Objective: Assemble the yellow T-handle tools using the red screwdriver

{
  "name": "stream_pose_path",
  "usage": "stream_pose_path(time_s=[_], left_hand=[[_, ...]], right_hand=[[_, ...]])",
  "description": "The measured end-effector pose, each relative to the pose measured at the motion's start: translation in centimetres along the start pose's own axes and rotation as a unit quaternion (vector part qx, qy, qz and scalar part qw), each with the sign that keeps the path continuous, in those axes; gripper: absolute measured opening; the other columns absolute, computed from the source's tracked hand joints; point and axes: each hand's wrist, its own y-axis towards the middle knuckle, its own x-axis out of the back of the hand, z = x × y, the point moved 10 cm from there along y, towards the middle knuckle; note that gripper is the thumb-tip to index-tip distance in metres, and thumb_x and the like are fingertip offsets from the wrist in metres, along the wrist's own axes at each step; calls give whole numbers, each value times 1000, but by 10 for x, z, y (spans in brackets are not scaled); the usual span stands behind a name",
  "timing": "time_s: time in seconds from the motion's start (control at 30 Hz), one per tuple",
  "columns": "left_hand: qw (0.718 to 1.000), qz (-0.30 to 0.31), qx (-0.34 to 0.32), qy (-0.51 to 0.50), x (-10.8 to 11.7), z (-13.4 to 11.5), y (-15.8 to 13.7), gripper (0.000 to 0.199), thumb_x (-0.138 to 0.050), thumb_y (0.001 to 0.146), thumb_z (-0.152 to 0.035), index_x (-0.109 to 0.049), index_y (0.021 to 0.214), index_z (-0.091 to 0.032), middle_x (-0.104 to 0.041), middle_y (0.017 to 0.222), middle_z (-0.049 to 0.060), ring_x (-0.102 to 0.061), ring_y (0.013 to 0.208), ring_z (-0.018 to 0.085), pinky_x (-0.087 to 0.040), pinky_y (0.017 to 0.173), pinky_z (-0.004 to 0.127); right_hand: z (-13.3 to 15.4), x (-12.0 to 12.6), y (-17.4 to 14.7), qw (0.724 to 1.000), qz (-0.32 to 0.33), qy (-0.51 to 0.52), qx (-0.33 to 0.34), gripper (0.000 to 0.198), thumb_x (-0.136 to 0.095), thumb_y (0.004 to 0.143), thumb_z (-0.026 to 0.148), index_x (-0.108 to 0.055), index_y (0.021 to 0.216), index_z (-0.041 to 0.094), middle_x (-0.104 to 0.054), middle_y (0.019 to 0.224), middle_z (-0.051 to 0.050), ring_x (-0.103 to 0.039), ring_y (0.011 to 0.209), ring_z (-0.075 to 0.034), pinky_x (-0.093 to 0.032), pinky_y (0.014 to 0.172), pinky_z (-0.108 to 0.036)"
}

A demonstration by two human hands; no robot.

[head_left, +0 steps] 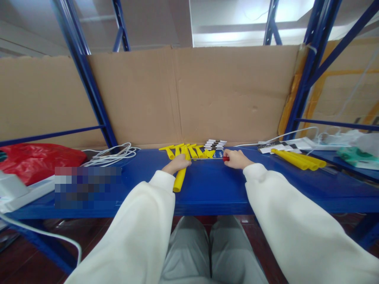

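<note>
My left hand (180, 163) is wrapped round a yellow plastic tube-like handle (179, 182), its wide end pointing toward me. In my right hand (237, 158) is the red handle of a screwdriver (226, 159). The thin metal shaft runs left from it, and its tip reaches the yellow part at my left fingers. Behind my hands lies a row of yellow T-shaped parts (169, 152). Small yellow pieces (209, 154) lie beside them. A stack of black-and-white strips (215, 144) sits at the back, near a small printed blue packet (218, 154).
On the blue table (213, 185), several yellow tubes (297, 159) rest at right by a checkered sheet (291, 145). A red plastic bag (44, 159) and coiled white cable (114, 154) lie at left. Cardboard (207, 94) walls the back between blue posts (97, 98).
</note>
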Motion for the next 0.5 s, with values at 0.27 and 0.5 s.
stream_pose_path(time_s=[0.27, 0.5], left_hand=[[1000, 5, 24, -18, 0, 1, -5, 11, -63, 71, -18, -63, 80, -12, -68, 82, 6, -65, 76, 21, -44, 59, 24], [998, 43, 27, -23, -9, 4, -5, 12, -61, 70, -16, -65, 81, -12, -67, 73, 6, -66, 74, 21, -45, 59, 24]], right_hand=[[-2, -7, 3, 1000, 22, 1, 6, 16, -57, 76, 19, -66, 90, 20, -73, 100, -8, -65, 100, -27, -39, 86, -37], [-7, -1, 0, 1000, 2, 8, -20, 23, -58, 76, 18, -60, 98, 21, -73, 97, -7, -66, 90, -24, -40, 74, -30]])
